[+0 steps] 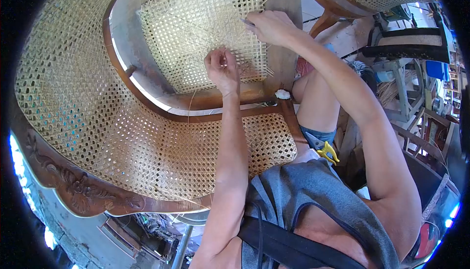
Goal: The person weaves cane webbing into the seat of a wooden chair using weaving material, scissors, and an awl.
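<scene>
A woven cane panel (196, 29) with loose strand ends along its edges lies in a brown wooden chair frame (284, 5). My left hand (223, 68) rests at the panel's lower middle, fingers curled in a pinch; whatever they hold is too fine to make out. Near the panel's right edge, my right hand (271, 27) is closed around a thin pointed metal tool (248, 23), its tip toward the weave. Cane strand ends (270, 71) stick out at the lower right corner of the panel.
A large curved cane backrest (68, 73) with a carved wooden rim (78, 186) wraps the left side. Yellow-handled cutters (329, 152) lie by my thigh. A white lump (282, 94) sits on the frame. More chairs, including a dark armchair (411, 51), stand at the right.
</scene>
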A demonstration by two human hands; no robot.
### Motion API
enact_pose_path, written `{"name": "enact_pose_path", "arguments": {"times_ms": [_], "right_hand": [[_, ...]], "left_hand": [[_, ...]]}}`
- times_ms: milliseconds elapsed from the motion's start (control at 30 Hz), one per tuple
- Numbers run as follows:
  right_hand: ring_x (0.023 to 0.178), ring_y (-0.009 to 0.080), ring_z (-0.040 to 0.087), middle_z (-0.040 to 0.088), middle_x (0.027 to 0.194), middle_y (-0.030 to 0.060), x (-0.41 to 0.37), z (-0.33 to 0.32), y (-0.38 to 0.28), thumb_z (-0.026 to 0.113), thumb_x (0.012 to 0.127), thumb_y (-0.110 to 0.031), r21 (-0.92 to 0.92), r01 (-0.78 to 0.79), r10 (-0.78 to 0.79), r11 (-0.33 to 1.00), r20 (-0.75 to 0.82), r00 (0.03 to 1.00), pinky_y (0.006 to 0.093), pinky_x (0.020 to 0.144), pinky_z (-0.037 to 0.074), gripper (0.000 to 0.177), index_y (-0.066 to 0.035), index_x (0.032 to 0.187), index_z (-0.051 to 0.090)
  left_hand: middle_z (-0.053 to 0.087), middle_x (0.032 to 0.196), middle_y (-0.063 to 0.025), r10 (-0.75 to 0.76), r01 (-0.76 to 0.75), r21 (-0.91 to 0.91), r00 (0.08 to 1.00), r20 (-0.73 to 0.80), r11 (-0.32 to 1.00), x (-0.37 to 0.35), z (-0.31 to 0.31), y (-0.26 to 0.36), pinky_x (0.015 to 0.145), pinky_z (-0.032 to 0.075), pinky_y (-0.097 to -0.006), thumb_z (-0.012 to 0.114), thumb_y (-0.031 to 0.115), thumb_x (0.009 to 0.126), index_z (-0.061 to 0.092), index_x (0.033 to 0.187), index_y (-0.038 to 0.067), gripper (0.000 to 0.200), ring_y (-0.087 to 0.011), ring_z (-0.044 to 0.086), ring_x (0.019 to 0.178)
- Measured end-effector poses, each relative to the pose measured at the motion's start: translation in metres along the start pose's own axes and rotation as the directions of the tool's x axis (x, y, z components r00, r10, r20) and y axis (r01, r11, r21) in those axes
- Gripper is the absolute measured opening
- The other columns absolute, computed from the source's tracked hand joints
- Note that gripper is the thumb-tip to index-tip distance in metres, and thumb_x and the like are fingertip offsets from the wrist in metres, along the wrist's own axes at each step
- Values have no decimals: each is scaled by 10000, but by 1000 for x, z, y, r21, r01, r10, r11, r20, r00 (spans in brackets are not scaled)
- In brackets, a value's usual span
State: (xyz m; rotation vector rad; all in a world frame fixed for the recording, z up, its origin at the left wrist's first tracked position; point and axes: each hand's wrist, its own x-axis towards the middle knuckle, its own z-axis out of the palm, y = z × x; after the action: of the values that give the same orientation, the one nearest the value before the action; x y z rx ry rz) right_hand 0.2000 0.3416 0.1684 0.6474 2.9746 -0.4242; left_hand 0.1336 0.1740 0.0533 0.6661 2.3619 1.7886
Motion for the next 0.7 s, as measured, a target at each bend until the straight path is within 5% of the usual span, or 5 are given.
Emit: {"name": "enact_pose_path", "arguments": {"times_ms": [333, 467, 500, 567, 700], "right_hand": [[808, 431, 634, 657, 844, 220, 4, -13, 48, 512, 953, -341, -33, -20, 11, 999, -255, 967, 532, 687, 488, 272, -86, 1015, 587], [813, 422, 629, 651, 847, 215, -14, -17, 37, 493, 962, -393, -21, -39, 32, 999, -269, 963, 519, 689, 475, 330, -78, 1008, 579], [820, 421, 625, 649, 842, 211, -20, -23, 32, 487, 965, -408, 9, 8, -5, 1000, -254, 967, 517, 695, 469, 345, -77, 1006, 575], [827, 420, 621, 647, 837, 208, -27, -30, 25, 481, 968, -422, 35, 52, -42, 998, -234, 971, 515, 701, 463, 360, -76, 1004, 571], [862, 431, 623, 640, 847, 248, -27, -36, 14, 503, 952, -452, -8, -40, 39, 999, -101, 994, 509, 736, 476, 424, -38, 1013, 574]], "left_hand": [[552, 930, -131, 178, -177, 57, 984, -22, 983, 4, 1, -6, 717, 525, -331, 682, 103, 829, 639, 991, 31, 183, -206, 588, 800], [610, 999, -142, 583, -568, 265, 812, 27, 779, 21, 14, 40, 706, 520, -317, 669, 115, 872, 658, 1045, 56, 183, -229, 599, 838], [610, 999, -142, 577, -559, 267, 817, 15, 785, 24, 21, 52, 706, 520, -317, 669, 115, 872, 658, 1045, 56, 183, -229, 599, 838], [677, 975, -132, 316, -239, -332, 927, 200, 912, 25, 34, 68, 797, 498, -364, 667, 151, 888, 700, 1023, 48, 173, -278, 618, 838], [703, 885, -115, 42, 35, -414, 983, 176, 910, 26, 15, 49, 751, 495, -291, 700, 194, 883, 741, 965, 42, 177, -166, 637, 819]]}}
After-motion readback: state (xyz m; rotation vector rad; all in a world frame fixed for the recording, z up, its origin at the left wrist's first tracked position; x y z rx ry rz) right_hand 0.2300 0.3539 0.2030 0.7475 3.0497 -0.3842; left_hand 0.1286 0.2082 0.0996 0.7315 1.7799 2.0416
